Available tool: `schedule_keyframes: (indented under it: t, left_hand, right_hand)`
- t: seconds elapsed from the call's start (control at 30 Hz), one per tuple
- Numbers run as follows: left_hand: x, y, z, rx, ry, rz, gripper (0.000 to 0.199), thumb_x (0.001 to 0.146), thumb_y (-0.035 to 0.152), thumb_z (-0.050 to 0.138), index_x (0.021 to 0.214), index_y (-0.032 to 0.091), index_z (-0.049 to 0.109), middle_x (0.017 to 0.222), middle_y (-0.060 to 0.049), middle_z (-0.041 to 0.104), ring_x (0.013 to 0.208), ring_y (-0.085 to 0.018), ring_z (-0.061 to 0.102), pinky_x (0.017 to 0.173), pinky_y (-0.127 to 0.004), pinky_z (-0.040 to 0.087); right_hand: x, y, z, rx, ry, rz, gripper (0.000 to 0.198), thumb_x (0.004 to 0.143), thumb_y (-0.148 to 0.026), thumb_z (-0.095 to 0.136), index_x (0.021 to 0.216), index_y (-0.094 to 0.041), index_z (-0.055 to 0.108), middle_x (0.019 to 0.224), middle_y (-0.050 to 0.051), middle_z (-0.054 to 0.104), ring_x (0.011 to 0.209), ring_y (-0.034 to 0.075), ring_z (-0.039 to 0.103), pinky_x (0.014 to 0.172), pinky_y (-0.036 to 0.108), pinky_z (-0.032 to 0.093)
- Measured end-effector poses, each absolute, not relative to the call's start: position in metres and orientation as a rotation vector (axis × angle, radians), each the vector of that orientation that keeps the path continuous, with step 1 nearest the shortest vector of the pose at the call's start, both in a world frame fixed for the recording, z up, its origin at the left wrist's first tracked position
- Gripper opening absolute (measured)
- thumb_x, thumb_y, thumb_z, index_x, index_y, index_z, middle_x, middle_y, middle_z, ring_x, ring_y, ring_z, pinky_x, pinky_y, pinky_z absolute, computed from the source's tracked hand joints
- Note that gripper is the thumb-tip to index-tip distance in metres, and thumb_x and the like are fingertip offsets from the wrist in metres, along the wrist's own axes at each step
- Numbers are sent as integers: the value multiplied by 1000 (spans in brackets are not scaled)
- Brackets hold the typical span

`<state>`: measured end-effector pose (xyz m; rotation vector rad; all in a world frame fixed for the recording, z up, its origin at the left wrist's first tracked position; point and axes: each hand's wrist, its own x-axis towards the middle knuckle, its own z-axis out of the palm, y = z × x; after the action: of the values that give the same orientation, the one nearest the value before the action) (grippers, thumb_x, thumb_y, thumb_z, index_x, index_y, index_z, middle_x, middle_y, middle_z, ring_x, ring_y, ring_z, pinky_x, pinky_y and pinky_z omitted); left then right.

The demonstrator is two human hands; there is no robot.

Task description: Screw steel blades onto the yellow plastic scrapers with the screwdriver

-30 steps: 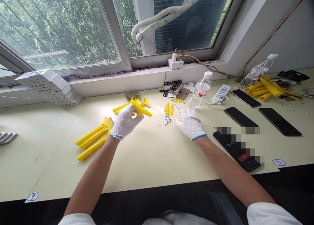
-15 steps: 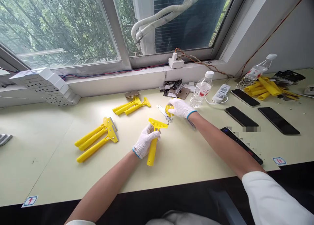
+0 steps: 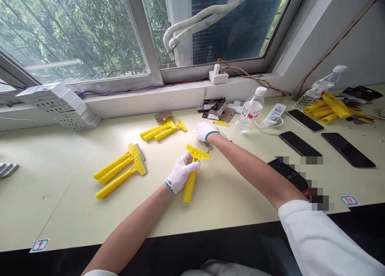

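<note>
My left hand (image 3: 182,172), in a white knit glove, is closed around a yellow scraper handle (image 3: 189,185). The handle stands tilted, its wide head (image 3: 197,152) uppermost with no blade visible on it. Beyond it, my gloved right hand (image 3: 206,130) reaches down to the table, its fingertips hidden from view. Small metal screws (image 3: 208,146) lie in a pile just below that hand. A flat yellow plate (image 3: 221,123) rests to its right, by a thin rod partly behind my forearm. Left of my hands lie several yellow scrapers with metal blades (image 3: 140,163).
More yellow scraper handles (image 3: 161,130) lie farther back, beside black packaging (image 3: 214,107). A water bottle (image 3: 249,110), a power strip (image 3: 274,114), several phones (image 3: 300,143) and a heap of yellow handles (image 3: 329,107) occupy the right. White boxes (image 3: 61,107) stand at the back left.
My right hand has moved left, over the spot where metal blades showed. The yellow plate behind it has come into view. My left hand keeps its hold on the handle.
</note>
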<state>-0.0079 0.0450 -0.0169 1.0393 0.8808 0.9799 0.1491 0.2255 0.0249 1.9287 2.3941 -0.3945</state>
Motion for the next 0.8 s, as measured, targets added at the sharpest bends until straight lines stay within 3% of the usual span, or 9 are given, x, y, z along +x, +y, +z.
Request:
schedule_keyframes:
  t: [0.1,0.23,0.33,0.5,0.53,0.57,0.67,0.8]
  left_hand:
    - [-8,45,-17,1048,873,984,44,79,41,91,111,19,70,97,-1,66,72,-12,56,73,-29,50]
    - [-8,46,-18,1053,880,973,45,78,40,91,111,19,70,98,-1,66,73,-12,56,74,-29,50]
    - [-10,46,-21,1057,878,972,44,79,37,90,113,18,70,100,-2,66,75,-13,57,74,-29,51]
    - [-13,45,-21,1089,848,948,45,85,36,87,122,19,71,107,-4,70,73,-12,58,73,-30,52]
    - [-13,45,-20,1100,849,935,44,86,37,87,122,19,71,108,-4,70,72,-12,58,72,-30,52]
    - [-13,45,-19,1113,850,920,44,86,39,87,122,19,72,108,-5,71,71,-12,59,72,-31,52]
    - [-13,45,-16,1159,861,894,43,86,42,87,119,18,74,109,-7,75,69,-13,61,69,-31,53]
    - [-12,44,-15,1205,861,858,39,87,44,85,115,18,74,107,-7,78,60,-12,63,64,-31,54]
  right_hand:
    - [148,222,26,1923,2378,-417,42,98,-51,82,110,-10,80,102,15,82,98,27,78,90,41,61]
    - [151,221,28,1907,2386,-479,27,84,-28,86,102,-7,84,98,26,82,97,35,78,82,38,56]
    - [158,216,38,1905,2431,-540,24,84,-21,77,102,-7,85,101,27,83,98,35,78,81,36,53]
    - [192,178,66,1849,2620,-744,25,93,-30,60,91,-15,80,90,11,80,85,23,72,71,31,47]
    - [200,167,68,1781,2673,-875,25,94,-36,61,87,-18,77,85,6,78,78,20,69,68,29,46]
    - [208,156,67,1634,2740,-1208,24,93,-39,65,84,-19,74,81,5,75,76,19,67,68,29,47]
    - [225,127,52,1421,2628,-1937,22,90,-42,72,92,-20,73,86,3,76,78,19,69,70,29,51]
    - [231,103,23,1462,2500,-2135,23,90,-38,75,104,-19,74,93,3,79,79,18,73,69,28,53]
